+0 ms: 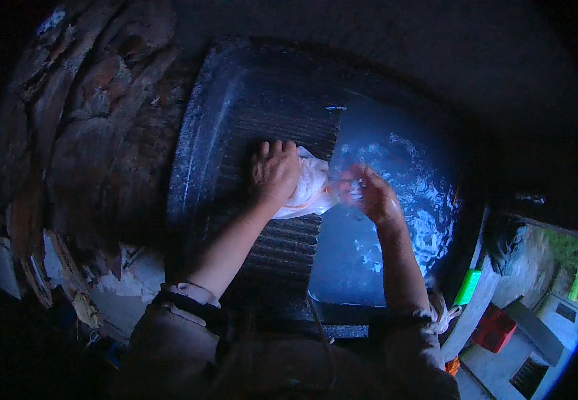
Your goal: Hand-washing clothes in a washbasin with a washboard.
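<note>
My left hand (276, 167) grips the left end of a wet white cloth (311, 182), pressing it on the dark ribbed washboard (274, 120) of a laundry sink. The cloth lies bunched, with its right end reaching the edge of the water. Cupped just beside that end, my right hand (374, 195) is over the water (349, 270) with its fingers blurred. No cloth shows in its palm, where wet glints are visible. Ripples and bright reflections cover the water's right side.
Rough split logs or bark (98, 100) are piled left of the sink's raised rim (194, 135). At the lower right are a bright green block (467, 287) on a ledge and a red container (494, 327) on paler ground. Much of the surroundings is dark.
</note>
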Tool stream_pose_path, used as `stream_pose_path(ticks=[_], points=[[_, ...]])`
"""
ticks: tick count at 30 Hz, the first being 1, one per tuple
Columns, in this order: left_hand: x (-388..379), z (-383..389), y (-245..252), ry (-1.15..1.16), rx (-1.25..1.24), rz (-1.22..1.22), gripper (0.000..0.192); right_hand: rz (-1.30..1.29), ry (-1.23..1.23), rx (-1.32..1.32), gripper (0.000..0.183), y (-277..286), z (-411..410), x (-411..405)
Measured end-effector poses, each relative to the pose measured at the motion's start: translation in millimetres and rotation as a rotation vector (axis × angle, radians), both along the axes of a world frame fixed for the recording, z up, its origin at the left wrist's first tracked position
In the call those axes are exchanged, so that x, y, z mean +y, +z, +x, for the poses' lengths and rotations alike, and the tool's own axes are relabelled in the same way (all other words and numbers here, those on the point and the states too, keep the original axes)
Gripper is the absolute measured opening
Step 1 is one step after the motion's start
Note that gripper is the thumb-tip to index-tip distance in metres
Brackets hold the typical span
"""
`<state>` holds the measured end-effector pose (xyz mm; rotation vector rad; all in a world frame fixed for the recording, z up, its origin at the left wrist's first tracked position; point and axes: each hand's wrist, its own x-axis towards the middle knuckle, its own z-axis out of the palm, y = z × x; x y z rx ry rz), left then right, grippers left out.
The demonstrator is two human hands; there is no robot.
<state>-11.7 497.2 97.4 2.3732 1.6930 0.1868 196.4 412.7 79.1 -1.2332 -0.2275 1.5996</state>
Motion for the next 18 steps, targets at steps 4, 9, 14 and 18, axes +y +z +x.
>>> stream_pose_path(ticks=[4,9,14,18], points=[[-4.2,-5.8,-2.5,-0.031,-0.015,0.028,0.024,-0.05,-0.139,-0.765,0.037,11.9,30.2,-5.4],[5.7,4.0,7.1,0.028,-0.077,-0.043,0.03,-0.082,-0.064,-0.632,0.036,-22.2,6.2,14.0],[-4.2,-29.2,-36.6,0.077,-0.224,0.152,0.037,0.46,0.196,-1.172,0.035,18.4,-108.0,53.9],[-70.2,-68.3,-10.3,-0.023,-0.796,-0.202,0.026,0.771,0.587,-1.68,0.039,28.1,-125.5,-15.2]])
